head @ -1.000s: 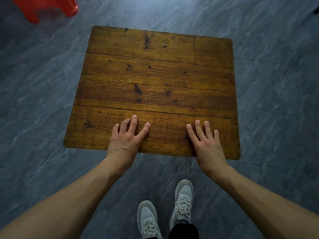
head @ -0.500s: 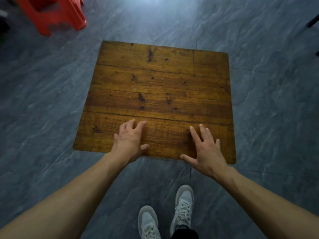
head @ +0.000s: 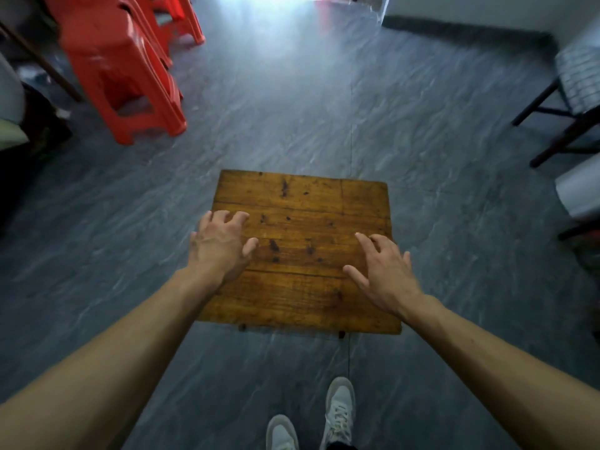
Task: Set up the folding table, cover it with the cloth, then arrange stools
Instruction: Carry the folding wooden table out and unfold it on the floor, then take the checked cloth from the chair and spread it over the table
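The wooden folding table (head: 302,297) stands upright on the grey floor in front of me, its worn plank top facing up. My left hand (head: 220,245) hovers over the top's left side, fingers spread and loosely curled, holding nothing. My right hand (head: 386,271) hovers over the right side, fingers spread, also empty. Whether either hand touches the wood I cannot tell. Red plastic stools (head: 120,69) are stacked at the upper left, with more red stools (head: 175,17) behind them. No cloth is in view.
A dark-legged chair (head: 568,102) with a pale woven seat stands at the right edge, with a white object (head: 581,190) below it. Dark furniture lies at the far left. A wall with dark skirting (head: 464,27) runs along the upper right. My two shoes (head: 337,414) are near the table.
Both hands have lifted off the near edge of the tabletop and moved forward and apart over it. My view has risen, bringing the red stools and the chair into sight.
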Demonstrator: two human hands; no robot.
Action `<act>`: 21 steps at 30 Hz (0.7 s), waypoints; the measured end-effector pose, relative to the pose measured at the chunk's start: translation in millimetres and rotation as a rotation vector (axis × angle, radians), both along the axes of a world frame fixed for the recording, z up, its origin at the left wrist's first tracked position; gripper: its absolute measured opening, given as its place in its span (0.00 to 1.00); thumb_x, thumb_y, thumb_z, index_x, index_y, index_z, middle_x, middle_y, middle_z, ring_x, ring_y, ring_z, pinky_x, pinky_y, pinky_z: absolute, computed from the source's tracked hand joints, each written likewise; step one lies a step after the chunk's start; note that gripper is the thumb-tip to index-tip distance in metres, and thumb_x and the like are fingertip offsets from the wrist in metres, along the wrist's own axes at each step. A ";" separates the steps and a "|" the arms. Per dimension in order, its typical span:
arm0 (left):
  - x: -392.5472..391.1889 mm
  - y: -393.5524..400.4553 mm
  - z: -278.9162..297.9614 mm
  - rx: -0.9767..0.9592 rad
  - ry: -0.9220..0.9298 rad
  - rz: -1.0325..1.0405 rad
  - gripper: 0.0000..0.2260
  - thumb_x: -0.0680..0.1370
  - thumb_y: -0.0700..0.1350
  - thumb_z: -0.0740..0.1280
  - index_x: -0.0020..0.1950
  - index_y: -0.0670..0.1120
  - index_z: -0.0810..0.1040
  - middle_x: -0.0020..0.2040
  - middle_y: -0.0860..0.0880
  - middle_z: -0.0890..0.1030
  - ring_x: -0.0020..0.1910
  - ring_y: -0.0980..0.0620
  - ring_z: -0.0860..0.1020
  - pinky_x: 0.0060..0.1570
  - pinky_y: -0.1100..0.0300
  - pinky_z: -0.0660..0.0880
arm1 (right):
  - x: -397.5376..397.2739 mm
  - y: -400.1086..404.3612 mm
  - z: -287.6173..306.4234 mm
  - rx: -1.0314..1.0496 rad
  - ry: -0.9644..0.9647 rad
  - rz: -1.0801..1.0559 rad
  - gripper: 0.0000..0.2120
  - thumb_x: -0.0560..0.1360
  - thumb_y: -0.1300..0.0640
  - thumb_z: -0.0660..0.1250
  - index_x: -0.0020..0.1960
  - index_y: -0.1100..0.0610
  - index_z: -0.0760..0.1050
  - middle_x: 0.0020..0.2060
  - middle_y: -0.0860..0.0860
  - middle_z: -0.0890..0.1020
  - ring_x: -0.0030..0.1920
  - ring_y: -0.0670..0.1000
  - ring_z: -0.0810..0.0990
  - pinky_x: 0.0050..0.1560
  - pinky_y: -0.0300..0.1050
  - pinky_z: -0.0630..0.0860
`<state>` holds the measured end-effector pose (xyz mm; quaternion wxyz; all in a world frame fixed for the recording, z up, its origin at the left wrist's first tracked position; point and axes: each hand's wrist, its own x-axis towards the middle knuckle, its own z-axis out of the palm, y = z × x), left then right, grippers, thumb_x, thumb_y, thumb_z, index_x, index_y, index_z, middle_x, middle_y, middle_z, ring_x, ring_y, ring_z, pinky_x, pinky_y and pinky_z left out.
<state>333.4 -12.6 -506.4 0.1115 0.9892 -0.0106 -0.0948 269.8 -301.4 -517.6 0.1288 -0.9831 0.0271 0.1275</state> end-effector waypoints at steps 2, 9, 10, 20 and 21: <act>2.0 0.5 40.5 -0.023 -0.027 -0.002 0.24 0.75 0.58 0.67 0.69 0.51 0.72 0.67 0.42 0.72 0.68 0.39 0.66 0.65 0.41 0.68 | 2.8 -1.1 40.4 0.038 -0.025 -0.018 0.33 0.78 0.37 0.58 0.77 0.49 0.56 0.75 0.55 0.62 0.76 0.57 0.59 0.70 0.70 0.60; -3.8 -19.1 185.3 -0.197 -0.161 -0.034 0.23 0.75 0.51 0.70 0.66 0.42 0.76 0.63 0.39 0.76 0.63 0.38 0.73 0.65 0.48 0.69 | 13.9 -0.8 188.8 0.096 -0.180 -0.025 0.31 0.78 0.37 0.59 0.76 0.50 0.61 0.74 0.55 0.64 0.75 0.58 0.60 0.68 0.69 0.63; -3.0 -19.9 204.3 -0.205 -0.181 -0.036 0.22 0.75 0.52 0.70 0.66 0.43 0.76 0.63 0.39 0.77 0.63 0.38 0.74 0.65 0.48 0.70 | 16.5 -1.0 209.9 0.096 -0.205 -0.014 0.31 0.78 0.38 0.60 0.76 0.51 0.62 0.74 0.56 0.65 0.75 0.58 0.61 0.68 0.68 0.64; -40.6 -8.6 326.3 -0.136 -0.317 -0.042 0.25 0.76 0.57 0.68 0.68 0.45 0.74 0.68 0.43 0.74 0.69 0.41 0.67 0.67 0.45 0.68 | -5.5 -6.2 376.5 0.117 -0.378 0.021 0.31 0.79 0.40 0.60 0.76 0.54 0.61 0.73 0.58 0.68 0.73 0.58 0.65 0.72 0.58 0.64; -45.3 -8.9 331.0 -0.149 -0.325 -0.041 0.25 0.75 0.57 0.68 0.68 0.45 0.74 0.68 0.43 0.74 0.69 0.41 0.67 0.67 0.45 0.68 | -10.0 -6.7 386.3 0.117 -0.401 0.024 0.30 0.79 0.40 0.60 0.76 0.54 0.61 0.73 0.58 0.67 0.73 0.58 0.64 0.72 0.57 0.64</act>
